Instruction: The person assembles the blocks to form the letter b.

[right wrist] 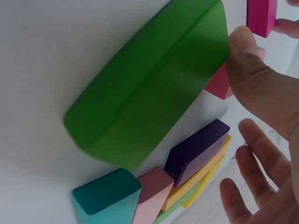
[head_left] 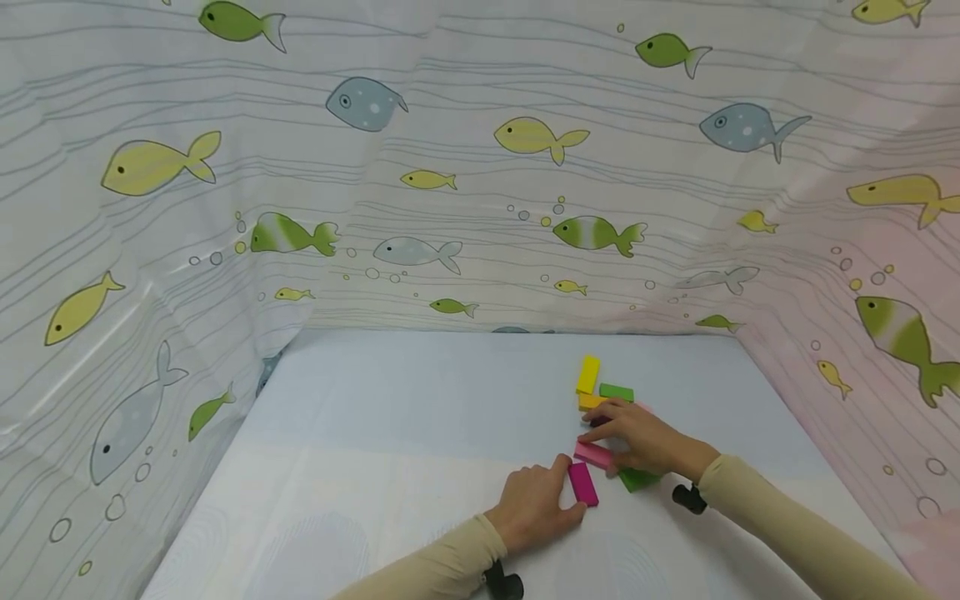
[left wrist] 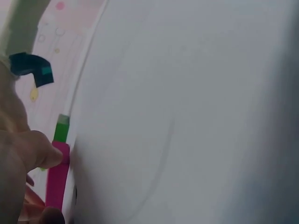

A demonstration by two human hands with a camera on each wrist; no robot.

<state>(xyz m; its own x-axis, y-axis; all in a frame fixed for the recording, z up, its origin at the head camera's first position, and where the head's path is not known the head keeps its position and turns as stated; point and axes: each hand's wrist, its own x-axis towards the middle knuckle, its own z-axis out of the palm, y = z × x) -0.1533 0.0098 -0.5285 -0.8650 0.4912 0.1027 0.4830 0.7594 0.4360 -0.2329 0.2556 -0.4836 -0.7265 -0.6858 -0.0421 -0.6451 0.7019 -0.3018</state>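
My left hand (head_left: 534, 504) holds a magenta block (head_left: 583, 485) by its two ends, index finger at the far end and thumb at the near end. Just beyond it lies a pink block (head_left: 594, 454), which my right hand (head_left: 648, 440) pinches between thumb and index finger. Its other fingers are spread in the right wrist view, away from the pink block (right wrist: 218, 85). Partly under the right hand in the head view is a green block (head_left: 637, 479). That green block (right wrist: 149, 88) looms large beside the thumb in the right wrist view.
Behind the right hand sit a yellow block (head_left: 588, 375), an orange-yellow block (head_left: 591, 402) and another green block (head_left: 617, 392). The right wrist view adds a purple block (right wrist: 198, 149), a teal block (right wrist: 107, 191) and a light pink block (right wrist: 152, 193). A fish-patterned curtain (head_left: 465, 208) surrounds the white table (head_left: 375, 400).
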